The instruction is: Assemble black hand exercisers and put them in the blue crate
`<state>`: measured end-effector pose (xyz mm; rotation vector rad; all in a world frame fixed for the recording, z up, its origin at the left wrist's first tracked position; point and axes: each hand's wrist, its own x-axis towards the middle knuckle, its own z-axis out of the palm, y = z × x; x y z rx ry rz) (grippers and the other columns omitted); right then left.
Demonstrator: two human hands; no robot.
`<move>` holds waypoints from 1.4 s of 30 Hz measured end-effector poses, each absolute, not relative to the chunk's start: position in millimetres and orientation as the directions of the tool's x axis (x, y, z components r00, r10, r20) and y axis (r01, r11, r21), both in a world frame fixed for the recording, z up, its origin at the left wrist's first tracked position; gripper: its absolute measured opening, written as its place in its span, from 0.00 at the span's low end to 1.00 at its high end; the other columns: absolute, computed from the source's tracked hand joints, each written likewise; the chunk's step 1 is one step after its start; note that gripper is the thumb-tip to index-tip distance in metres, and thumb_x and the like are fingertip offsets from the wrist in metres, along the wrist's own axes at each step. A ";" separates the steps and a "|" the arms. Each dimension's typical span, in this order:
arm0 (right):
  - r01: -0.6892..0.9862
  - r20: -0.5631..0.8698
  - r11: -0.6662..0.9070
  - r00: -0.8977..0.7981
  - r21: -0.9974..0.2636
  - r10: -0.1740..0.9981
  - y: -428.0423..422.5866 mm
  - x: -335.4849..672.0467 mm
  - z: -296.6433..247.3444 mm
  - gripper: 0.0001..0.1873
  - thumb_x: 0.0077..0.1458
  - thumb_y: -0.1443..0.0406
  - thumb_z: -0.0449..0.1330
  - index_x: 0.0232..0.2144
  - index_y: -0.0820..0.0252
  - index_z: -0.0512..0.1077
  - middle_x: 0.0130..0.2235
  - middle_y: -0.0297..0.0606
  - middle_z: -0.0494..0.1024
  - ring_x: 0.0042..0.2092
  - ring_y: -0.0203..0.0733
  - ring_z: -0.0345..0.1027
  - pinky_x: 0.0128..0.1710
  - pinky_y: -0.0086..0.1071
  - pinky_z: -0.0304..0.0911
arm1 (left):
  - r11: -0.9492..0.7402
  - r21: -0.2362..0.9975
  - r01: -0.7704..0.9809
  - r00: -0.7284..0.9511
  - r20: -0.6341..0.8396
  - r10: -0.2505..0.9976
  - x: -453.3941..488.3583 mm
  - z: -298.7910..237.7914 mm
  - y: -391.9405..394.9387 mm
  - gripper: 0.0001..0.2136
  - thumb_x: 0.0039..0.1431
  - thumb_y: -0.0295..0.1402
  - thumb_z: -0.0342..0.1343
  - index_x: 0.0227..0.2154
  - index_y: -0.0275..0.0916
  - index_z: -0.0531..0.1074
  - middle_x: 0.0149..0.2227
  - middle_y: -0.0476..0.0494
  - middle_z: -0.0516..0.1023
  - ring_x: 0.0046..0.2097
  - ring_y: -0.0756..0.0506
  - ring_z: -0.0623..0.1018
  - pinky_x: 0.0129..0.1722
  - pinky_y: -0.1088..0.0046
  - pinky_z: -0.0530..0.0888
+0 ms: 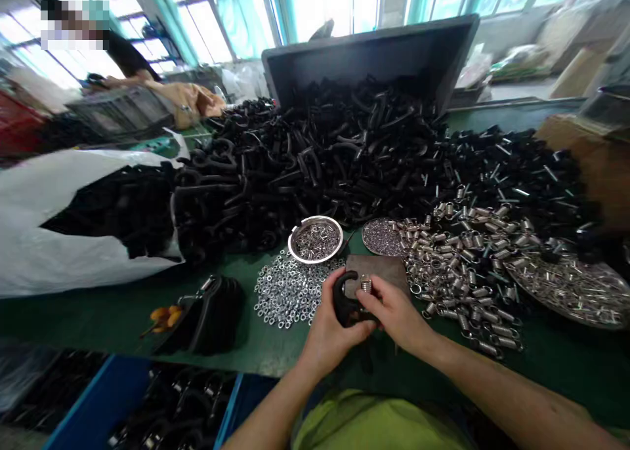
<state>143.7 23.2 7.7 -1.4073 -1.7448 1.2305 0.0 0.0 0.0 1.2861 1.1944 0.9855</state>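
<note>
My left hand (331, 328) is wrapped round a black curved plastic handle part (343, 298) held over the green table (118, 312). My right hand (394, 309) pinches a small metal spring (365, 283) at the top of that black part. Both hands meet just in front of a dark flat metal block (381, 266). A pile of small silver nuts (290, 292) lies just left of my hands. A heap of silver springs (462, 266) lies to the right.
A huge pile of black handle parts (344, 155) spills from a tipped grey bin (374, 53). A steel bowl of metal clips (315, 239) and a tray of tiny parts (381, 235) stand behind the block. A white bag (34, 253) lies left; blue crates (113, 397) below. Another person stands far left.
</note>
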 end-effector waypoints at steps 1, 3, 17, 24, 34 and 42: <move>0.449 -0.110 0.031 -0.284 -0.893 0.952 23.1 144.1 9.4 0.11 0.58 0.58 0.49 0.27 0.58 0.59 0.28 0.33 0.69 0.32 0.39 0.63 0.30 0.31 0.54 | 0.040 0.989 0.139 0.145 -0.060 0.988 -0.6 -0.6 -0.8 0.38 0.44 0.28 0.62 0.56 0.45 0.48 0.52 0.43 0.66 0.48 0.44 0.72 0.46 0.67 0.72; 0.511 -0.105 0.066 -0.298 -0.857 0.949 22.6 145.0 12.8 0.12 0.58 0.58 0.48 0.26 0.58 0.59 0.28 0.34 0.69 0.32 0.39 0.63 0.30 0.31 0.53 | -0.022 0.977 0.214 0.140 -0.009 0.990 -2.0 -2.1 -2.4 0.39 0.42 0.28 0.63 0.56 0.44 0.49 0.53 0.42 0.65 0.50 0.43 0.71 0.49 0.65 0.70; 0.844 -0.181 0.324 -0.431 -0.427 0.884 36.6 150.8 -1.6 0.17 0.62 0.58 0.44 0.37 0.62 0.69 0.36 0.44 0.76 0.37 0.44 0.71 0.33 0.32 0.56 | 0.058 0.963 0.264 0.219 -0.119 0.969 7.6 -32.1 7.2 0.37 0.40 0.29 0.63 0.54 0.42 0.51 0.46 0.44 0.71 0.43 0.45 0.74 0.42 0.68 0.72; 0.885 -0.130 0.430 -0.454 -0.181 0.881 85.0 163.2 -10.8 0.16 0.59 0.58 0.50 0.34 0.60 0.74 0.36 0.43 0.77 0.40 0.46 0.70 0.35 0.32 0.58 | -0.205 0.751 0.628 0.159 0.134 0.978 -1.0 -59.0 52.4 0.24 0.47 0.34 0.62 0.48 0.39 0.64 0.47 0.40 0.69 0.51 0.41 0.68 0.51 0.62 0.66; 0.876 0.019 0.459 -0.461 -0.146 0.887 181.5 63.4 -16.9 0.14 0.58 0.64 0.51 0.36 0.61 0.76 0.42 0.45 0.75 0.48 0.46 0.63 0.40 0.32 0.60 | 0.006 0.308 0.951 -0.058 0.158 0.986 -72.9 -50.2 169.0 0.05 0.50 0.30 0.57 0.31 0.38 0.75 0.38 0.38 0.74 0.44 0.40 0.71 0.43 0.67 0.68; 0.890 0.016 0.440 -0.441 -0.121 0.897 199.1 49.3 -31.0 0.15 0.58 0.67 0.49 0.41 0.62 0.74 0.44 0.46 0.75 0.48 0.47 0.65 0.44 0.37 0.62 | 0.008 0.492 0.871 -0.088 0.140 0.986 -83.3 -54.6 179.0 0.03 0.51 0.29 0.56 0.28 0.38 0.75 0.33 0.43 0.76 0.39 0.45 0.74 0.40 0.72 0.67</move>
